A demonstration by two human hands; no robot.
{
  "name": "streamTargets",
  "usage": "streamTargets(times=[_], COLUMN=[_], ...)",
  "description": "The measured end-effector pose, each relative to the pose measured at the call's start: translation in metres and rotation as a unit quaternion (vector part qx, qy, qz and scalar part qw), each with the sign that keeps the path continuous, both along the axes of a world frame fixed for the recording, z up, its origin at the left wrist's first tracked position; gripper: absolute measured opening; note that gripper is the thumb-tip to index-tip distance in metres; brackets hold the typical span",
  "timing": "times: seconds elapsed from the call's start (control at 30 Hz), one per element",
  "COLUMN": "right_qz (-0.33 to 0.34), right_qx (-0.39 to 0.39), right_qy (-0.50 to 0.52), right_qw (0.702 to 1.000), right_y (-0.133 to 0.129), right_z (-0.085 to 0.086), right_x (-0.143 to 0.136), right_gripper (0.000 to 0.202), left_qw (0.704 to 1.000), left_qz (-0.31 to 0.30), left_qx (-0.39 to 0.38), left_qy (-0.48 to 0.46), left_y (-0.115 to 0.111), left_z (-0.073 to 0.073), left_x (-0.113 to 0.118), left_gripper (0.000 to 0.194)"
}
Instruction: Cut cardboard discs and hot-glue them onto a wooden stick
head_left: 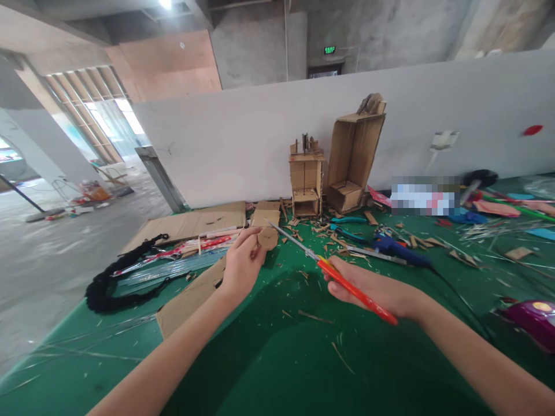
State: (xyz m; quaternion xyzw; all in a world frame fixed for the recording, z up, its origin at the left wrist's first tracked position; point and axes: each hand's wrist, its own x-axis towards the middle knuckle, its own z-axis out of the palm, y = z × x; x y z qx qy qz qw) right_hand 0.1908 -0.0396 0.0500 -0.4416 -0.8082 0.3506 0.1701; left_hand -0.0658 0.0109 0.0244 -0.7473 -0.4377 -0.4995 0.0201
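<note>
My left hand (243, 260) pinches a small round cardboard disc (267, 237) between thumb and fingers, with a dark spot near its middle. In my right hand (366, 283) is a pair of scissors (342, 281) with red-orange handles and a little yellow near the pivot, seen nearly edge-on. Their metal blades point up and left, the tip close beside the disc; whether they touch it I cannot tell. Under my left wrist lies a flat cardboard sheet (184, 306) on the green table (269, 370).
Two cardboard box structures (306, 173) (358, 147) stand against the white partition. Right of the scissors lie teal-handled pliers (347, 231), a metal strip (377, 255) and a blue glue gun (401, 249) with a cord. A black yarn bundle (102, 292) lies left, a purple device (529, 323) right. Cardboard scraps litter the table.
</note>
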Motion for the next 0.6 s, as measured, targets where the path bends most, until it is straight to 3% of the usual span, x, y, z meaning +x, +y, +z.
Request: streamTargets(times=[0.2, 0.6], right_qz=[0.018, 0.025], right_qx=[-0.003, 0.002], right_qy=[-0.036, 0.002], right_qw=[0.999, 1.000], right_y=[-0.002, -0.007], right_z=[0.001, 0.003], right_x=[-0.006, -0.011], right_gripper=[0.038, 0.034], left_qw=[0.999, 1.000], left_qz=[-0.001, -0.022], left_qx=[0.032, 0.009], left_qy=[0.001, -0.019], left_y=[-0.001, -0.006], left_z=[0.002, 0.005], left_x=[0.001, 0.004], left_gripper=[0.011, 0.011])
